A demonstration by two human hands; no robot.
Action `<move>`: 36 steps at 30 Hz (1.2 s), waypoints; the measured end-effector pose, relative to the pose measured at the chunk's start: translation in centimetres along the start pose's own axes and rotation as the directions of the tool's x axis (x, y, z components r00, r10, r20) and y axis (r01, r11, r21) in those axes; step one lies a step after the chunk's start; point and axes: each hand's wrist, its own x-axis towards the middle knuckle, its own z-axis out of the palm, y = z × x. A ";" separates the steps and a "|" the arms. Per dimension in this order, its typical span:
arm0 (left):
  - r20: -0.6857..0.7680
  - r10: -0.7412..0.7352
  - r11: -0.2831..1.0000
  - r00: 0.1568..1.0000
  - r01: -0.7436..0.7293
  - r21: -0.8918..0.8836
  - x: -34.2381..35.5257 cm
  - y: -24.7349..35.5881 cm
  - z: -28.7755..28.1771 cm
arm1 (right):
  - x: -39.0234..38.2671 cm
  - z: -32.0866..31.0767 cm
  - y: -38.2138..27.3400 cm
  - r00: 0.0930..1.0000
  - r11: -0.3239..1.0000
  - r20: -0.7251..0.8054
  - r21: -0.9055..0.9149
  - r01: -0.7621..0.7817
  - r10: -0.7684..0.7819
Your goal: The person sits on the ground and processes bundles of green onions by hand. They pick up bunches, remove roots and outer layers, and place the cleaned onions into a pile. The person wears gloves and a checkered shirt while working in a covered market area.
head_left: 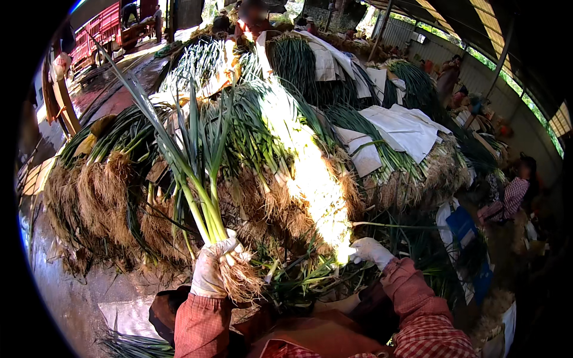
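Observation:
My gloved left hand (209, 273) is closed around a small bunch of leeks (206, 206). Their hairy roots hang beside the glove, and the long green leaves point up and to the left. To the right, my gloved right hand (371, 252) has its fingers curled at the edge of a sunlit patch. Glare hides what those fingers hold, if anything. Loose leaves and stalks (304, 275) lie between and below the hands. Just beyond them rises a big heap of leeks (250, 137), with root ends toward me.
White sheets (406, 128) cover parts of the heap. A blue and white sack (465, 230) lies at the right, near a person in a checked sleeve (514, 194). Another person (253, 18) is behind the heap. A red truck (95, 36) stands far left. More leeks (134, 345) lie lower left.

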 end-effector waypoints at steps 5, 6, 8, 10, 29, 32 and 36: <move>-0.024 -0.120 0.988 0.992 0.117 -0.105 2.1 -3.2 -1.9 | 12.3 -0.2 -9.3 0.835 0.753 -0.512 0.465 0.465 -0.200; -0.035 -0.169 0.979 0.985 0.163 -0.123 2.7 -3.5 -2.6 | 13.7 -0.9 -12.4 0.731 0.905 -0.602 0.036 0.425 -0.320; -0.029 -0.111 0.987 0.993 0.107 -0.122 2.7 -3.9 -1.7 | 16.8 -2.7 -17.3 0.624 0.882 -0.640 -0.430 0.193 -0.448; -0.037 -0.099 0.989 0.994 0.094 -0.117 3.0 -3.5 -1.3 | 18.9 -3.8 -20.3 0.665 0.803 -0.610 -0.595 -0.025 -0.431; -0.019 -0.181 0.983 0.983 0.180 -0.032 3.7 -6.7 -2.6 | 2.6 16.6 -19.7 0.811 0.782 0.082 0.334 0.526 -0.580; -0.045 -0.154 0.988 0.987 0.154 -0.004 2.9 -6.9 -2.4 | 0.4 17.2 -18.5 0.667 0.557 -0.030 -0.580 0.595 -0.745; -0.015 -0.150 0.989 0.989 0.150 0.020 2.2 -6.6 -2.1 | -3.4 15.2 -19.2 0.820 0.843 -0.212 -0.039 0.536 -0.531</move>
